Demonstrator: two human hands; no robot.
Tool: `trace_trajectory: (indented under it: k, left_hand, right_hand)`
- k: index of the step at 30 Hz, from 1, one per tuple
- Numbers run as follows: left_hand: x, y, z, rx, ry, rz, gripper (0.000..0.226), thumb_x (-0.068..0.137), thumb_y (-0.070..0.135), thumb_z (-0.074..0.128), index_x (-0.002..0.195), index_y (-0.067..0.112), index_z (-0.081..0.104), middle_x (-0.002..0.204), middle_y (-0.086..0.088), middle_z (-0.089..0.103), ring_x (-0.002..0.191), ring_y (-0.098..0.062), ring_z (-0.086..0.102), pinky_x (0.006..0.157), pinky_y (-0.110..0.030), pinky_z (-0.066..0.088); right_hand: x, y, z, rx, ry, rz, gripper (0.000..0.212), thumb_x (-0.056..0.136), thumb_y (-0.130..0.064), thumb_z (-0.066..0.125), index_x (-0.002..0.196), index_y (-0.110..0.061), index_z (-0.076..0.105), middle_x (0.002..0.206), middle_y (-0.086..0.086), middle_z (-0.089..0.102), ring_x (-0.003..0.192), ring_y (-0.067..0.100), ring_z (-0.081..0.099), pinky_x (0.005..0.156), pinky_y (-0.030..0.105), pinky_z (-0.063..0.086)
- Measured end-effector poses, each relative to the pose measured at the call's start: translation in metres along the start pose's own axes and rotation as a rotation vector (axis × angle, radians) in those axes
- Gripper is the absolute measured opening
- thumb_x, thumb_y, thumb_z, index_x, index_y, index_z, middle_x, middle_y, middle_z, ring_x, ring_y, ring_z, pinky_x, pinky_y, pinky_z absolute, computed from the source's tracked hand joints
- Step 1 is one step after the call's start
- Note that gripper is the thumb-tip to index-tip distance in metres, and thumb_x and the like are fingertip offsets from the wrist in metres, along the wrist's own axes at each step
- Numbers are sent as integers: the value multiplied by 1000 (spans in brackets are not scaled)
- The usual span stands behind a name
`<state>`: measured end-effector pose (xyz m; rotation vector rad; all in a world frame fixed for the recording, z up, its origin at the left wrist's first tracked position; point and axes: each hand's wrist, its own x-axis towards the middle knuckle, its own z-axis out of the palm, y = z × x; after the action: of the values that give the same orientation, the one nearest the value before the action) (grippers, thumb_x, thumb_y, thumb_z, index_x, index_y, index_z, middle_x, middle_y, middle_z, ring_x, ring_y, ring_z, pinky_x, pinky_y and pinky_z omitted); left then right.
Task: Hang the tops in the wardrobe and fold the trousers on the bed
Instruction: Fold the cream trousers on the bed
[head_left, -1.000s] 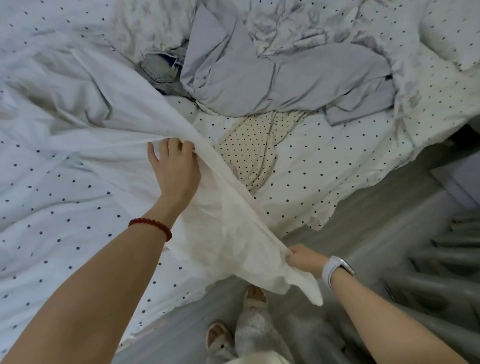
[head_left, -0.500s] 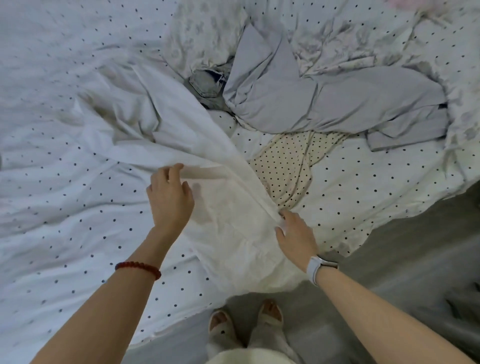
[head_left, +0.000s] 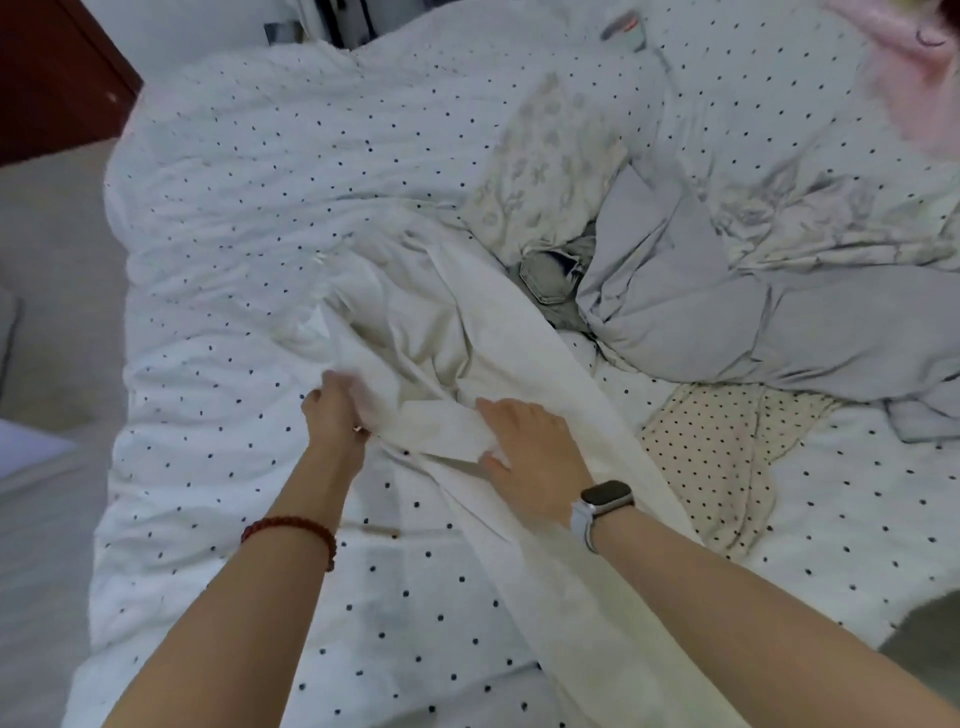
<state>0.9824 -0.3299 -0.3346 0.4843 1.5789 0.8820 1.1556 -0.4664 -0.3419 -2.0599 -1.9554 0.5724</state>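
On the bed, the white trousers now lie flat, no longer lifted. Left hand pinches the fabric; right hand, moved up from the hem, presses flat. Grey garment: one; jeans: one.

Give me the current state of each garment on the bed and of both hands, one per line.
White garment: unfolded, rumpled, stretched across the bed.
Left hand: grips a bunched edge of the white garment.
Right hand: fingers straight, presses flat on the white garment.
Grey garment: crumpled, unfolded.
Jeans: mostly buried under the grey garment, one pocket showing.
Cream dotted garment: lying flat, partly under the white garment.
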Motion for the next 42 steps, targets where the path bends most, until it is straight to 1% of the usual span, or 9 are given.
trace_trajectory:
  k: [6, 8, 11, 14, 20, 24, 29, 35, 42]
  left_hand:
    - [37, 52, -13, -77, 119, 86, 5, 89, 13, 60, 91, 10, 56, 90, -3, 60, 76, -19, 59, 89, -45, 50]
    - [44, 74, -10, 32, 218, 332, 19, 90, 8, 53, 73, 13, 47, 72, 2, 50, 62, -13, 48, 68, -31, 42]
    - [49, 112, 0, 102, 316, 601, 5, 92, 10, 47, 89, 10, 52, 71, 9, 45, 64, -6, 45, 71, -26, 41]
    - [54, 146, 23, 159, 237, 650, 6, 92, 15, 47, 93, 15, 53, 82, 4, 52, 76, -15, 51, 77, -31, 44]
    - [36, 147, 95, 622, -602, 682, 32, 95, 24, 52, 125, 17, 57, 125, 7, 50, 112, -6, 45, 92, -16, 33]
    - [63, 126, 104, 880, -256, 986, 35, 91, 15, 51, 126, 12, 55, 134, -10, 47, 126, -27, 39, 99, -37, 33]
    - [99, 111, 100, 847, -216, 503, 84, 87, 47, 57, 150, 24, 6, 156, -11, 4, 142, -33, 12, 110, -50, 23]
    - [124, 112, 115, 337, -324, 60, 100, 80, 54, 64, 149, 18, 1, 151, -6, 28, 133, -28, 37, 108, -44, 34]
    - [119, 104, 114, 522, -83, 344, 68, 89, 32, 60, 144, 18, 23, 140, -14, 41, 122, -31, 47, 97, -37, 40]
  right_hand:
    - [41, -49, 8, -116, -278, -83, 81, 93, -34, 47, 146, -31, -13, 157, 4, -1, 130, 30, 30, 95, 42, 41]
    - [52, -65, 2, -12, -303, -44, 67, 97, -36, 38, 148, -28, -5, 155, 2, 14, 127, 29, 38, 92, 39, 43]
    - [68, -83, -14, 377, -275, 66, 45, 99, -24, 36, 143, -24, 28, 118, 1, 56, 94, 23, 55, 76, 27, 41]
    - [87, -86, -30, 585, -123, 145, 20, 99, -16, 35, 96, -25, 52, 62, -6, 43, 54, 15, 39, 55, 27, 30]
    - [101, -25, -45, 515, 305, 630, 34, 98, -15, 38, 66, -23, 32, 61, 0, 43, 65, 24, 45, 60, 32, 31]
    - [97, 15, -38, 348, 178, 821, 29, 100, -21, 32, 72, -19, 35, 83, 12, 56, 88, 30, 57, 67, 33, 35]
    - [101, 29, -29, 241, 191, 868, 19, 100, -25, 31, 86, -15, 39, 96, 16, 63, 90, 31, 57, 66, 31, 34]
    - [90, 43, -26, 65, 101, 914, 36, 100, -39, 26, 108, -13, 50, 103, 13, 64, 96, 32, 58, 73, 34, 41]
    - [65, 49, -16, 220, 159, 911, 38, 95, -42, 42, 125, -18, 45, 117, 6, 62, 102, 29, 59, 78, 32, 42]
